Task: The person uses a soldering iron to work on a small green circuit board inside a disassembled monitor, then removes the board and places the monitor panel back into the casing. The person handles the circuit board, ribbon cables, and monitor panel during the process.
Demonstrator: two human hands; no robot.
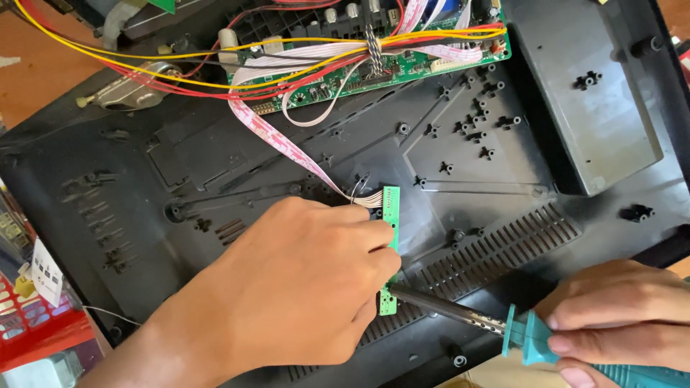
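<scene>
My left hand [295,287] presses on a narrow green circuit strip [390,208] that lies on the inside of a large black plastic back cover [215,158]. Its fingers hide the middle of the strip. A pink and white ribbon cable [280,140] runs from the strip's upper end to a green main circuit board [402,68] at the top. My right hand [618,316] grips the teal handle of a soldering iron [532,334]. The iron's dark metal shaft points left, and its tip touches the lower end of the strip.
Yellow and red wires [144,61] loop over the main board and a grey speaker [136,90] at the upper left. A raised black box section [589,93] sits at the right of the cover. A red basket [36,323] stands at the lower left.
</scene>
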